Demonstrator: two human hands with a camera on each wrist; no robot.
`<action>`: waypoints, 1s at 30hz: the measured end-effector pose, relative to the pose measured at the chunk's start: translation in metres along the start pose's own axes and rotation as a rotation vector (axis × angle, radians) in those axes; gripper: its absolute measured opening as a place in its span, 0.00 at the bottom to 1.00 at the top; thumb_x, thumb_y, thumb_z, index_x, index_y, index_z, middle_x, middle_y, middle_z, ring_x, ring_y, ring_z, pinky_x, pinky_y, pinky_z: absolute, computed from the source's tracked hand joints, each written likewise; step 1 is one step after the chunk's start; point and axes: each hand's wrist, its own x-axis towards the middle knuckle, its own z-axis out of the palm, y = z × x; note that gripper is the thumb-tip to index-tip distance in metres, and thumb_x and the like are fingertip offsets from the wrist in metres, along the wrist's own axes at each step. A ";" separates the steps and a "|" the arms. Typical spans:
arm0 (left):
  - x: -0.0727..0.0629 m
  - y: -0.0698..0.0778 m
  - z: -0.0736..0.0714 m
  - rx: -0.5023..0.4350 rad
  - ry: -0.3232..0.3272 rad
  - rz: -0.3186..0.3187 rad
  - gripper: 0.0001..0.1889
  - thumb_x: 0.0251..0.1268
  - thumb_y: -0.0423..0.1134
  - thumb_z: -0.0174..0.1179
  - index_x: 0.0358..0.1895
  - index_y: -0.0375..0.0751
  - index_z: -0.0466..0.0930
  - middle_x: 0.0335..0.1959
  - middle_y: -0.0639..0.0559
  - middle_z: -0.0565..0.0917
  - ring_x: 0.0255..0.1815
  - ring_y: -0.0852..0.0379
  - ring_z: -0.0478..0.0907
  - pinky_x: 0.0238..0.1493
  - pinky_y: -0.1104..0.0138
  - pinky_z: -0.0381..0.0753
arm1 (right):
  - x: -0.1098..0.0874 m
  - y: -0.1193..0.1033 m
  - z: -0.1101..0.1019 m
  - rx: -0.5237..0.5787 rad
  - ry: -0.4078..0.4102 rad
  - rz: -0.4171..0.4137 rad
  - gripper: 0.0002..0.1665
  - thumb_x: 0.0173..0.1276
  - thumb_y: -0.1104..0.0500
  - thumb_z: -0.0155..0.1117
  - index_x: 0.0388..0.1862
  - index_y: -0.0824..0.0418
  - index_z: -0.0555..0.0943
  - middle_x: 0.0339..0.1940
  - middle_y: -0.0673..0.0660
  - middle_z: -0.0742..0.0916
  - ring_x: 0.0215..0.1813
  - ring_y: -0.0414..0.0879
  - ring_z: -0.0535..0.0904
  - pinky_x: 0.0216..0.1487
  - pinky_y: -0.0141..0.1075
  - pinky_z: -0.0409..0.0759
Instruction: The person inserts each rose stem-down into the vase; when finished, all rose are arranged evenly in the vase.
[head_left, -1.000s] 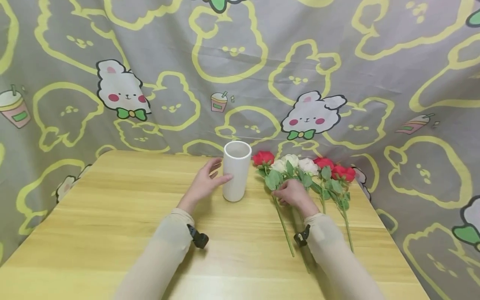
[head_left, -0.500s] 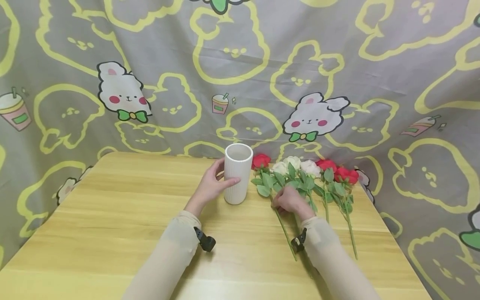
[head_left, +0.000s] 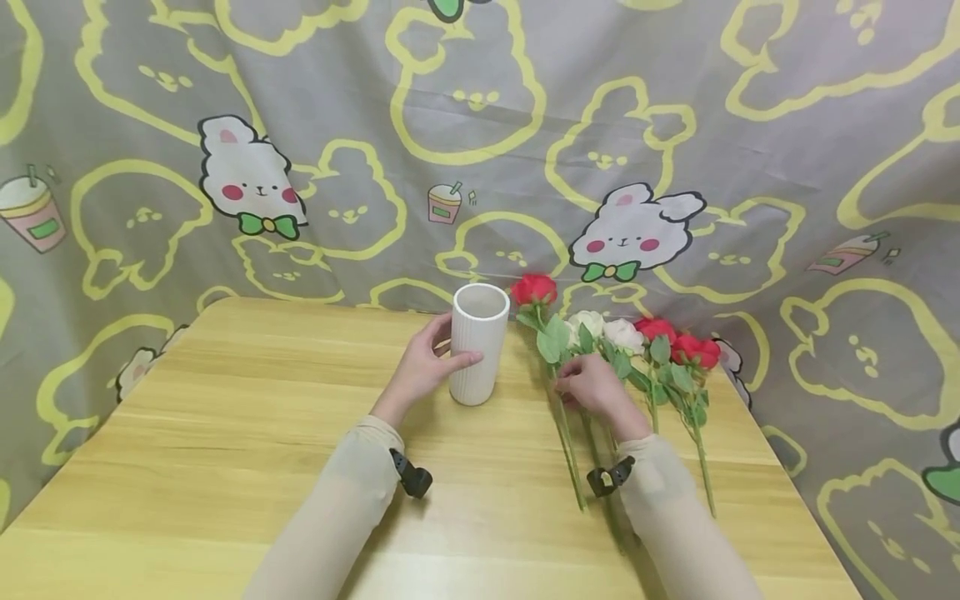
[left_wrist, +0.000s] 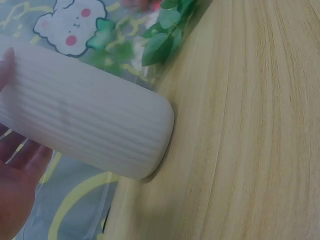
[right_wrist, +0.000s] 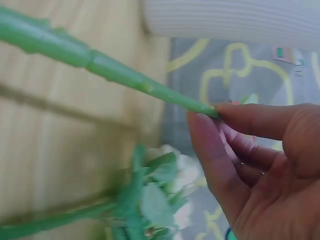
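A white ribbed cylindrical vase (head_left: 471, 367) stands upright on the wooden table. My left hand (head_left: 422, 368) holds its left side, thumb across the front and fingers behind; the left wrist view shows the vase (left_wrist: 95, 107) with its base at the tabletop. Between thumb and fingertips, my right hand (head_left: 597, 390) pinches the green stem (right_wrist: 117, 70) of a red rose (head_left: 534, 290). That bloom is raised just right of the vase's rim, and its stem slants down toward me. The fingertips behind the stem are partly hidden in the head view.
Several other roses lie to the right: white roses (head_left: 624, 336) in the middle and red roses (head_left: 695, 350) farther right, their stems pointing toward me. A patterned grey curtain (head_left: 337, 100) hangs behind the wooden table (head_left: 225, 433).
My left hand has come in from beside the vase and now holds it. My right hand has taken the leftmost red rose by its stem and lifted its bloom above the others.
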 end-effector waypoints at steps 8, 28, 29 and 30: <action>0.000 -0.007 0.003 0.009 0.001 0.007 0.38 0.53 0.35 0.75 0.68 0.40 0.68 0.61 0.43 0.76 0.63 0.50 0.72 0.65 0.60 0.72 | -0.012 -0.018 -0.019 0.110 0.093 -0.117 0.07 0.68 0.69 0.61 0.41 0.75 0.78 0.35 0.67 0.84 0.31 0.50 0.83 0.36 0.43 0.87; 0.000 -0.005 0.000 -0.003 -0.006 0.002 0.38 0.54 0.34 0.74 0.69 0.38 0.66 0.63 0.39 0.74 0.65 0.45 0.70 0.66 0.56 0.70 | -0.019 -0.066 -0.043 0.387 0.415 -0.374 0.03 0.66 0.70 0.66 0.36 0.71 0.81 0.30 0.57 0.85 0.32 0.43 0.84 0.36 0.38 0.87; 0.000 -0.005 -0.001 -0.003 -0.006 0.003 0.38 0.54 0.34 0.74 0.69 0.38 0.66 0.63 0.39 0.74 0.65 0.45 0.70 0.66 0.56 0.71 | -0.020 -0.068 -0.043 0.391 0.429 -0.393 0.04 0.66 0.70 0.66 0.36 0.72 0.81 0.30 0.57 0.86 0.32 0.44 0.84 0.36 0.38 0.87; 0.000 -0.005 -0.001 -0.003 -0.004 0.003 0.38 0.54 0.34 0.74 0.69 0.38 0.67 0.62 0.39 0.75 0.64 0.45 0.71 0.65 0.56 0.71 | -0.021 -0.071 -0.043 0.399 0.437 -0.414 0.05 0.65 0.70 0.66 0.37 0.74 0.80 0.31 0.57 0.86 0.33 0.44 0.84 0.37 0.38 0.87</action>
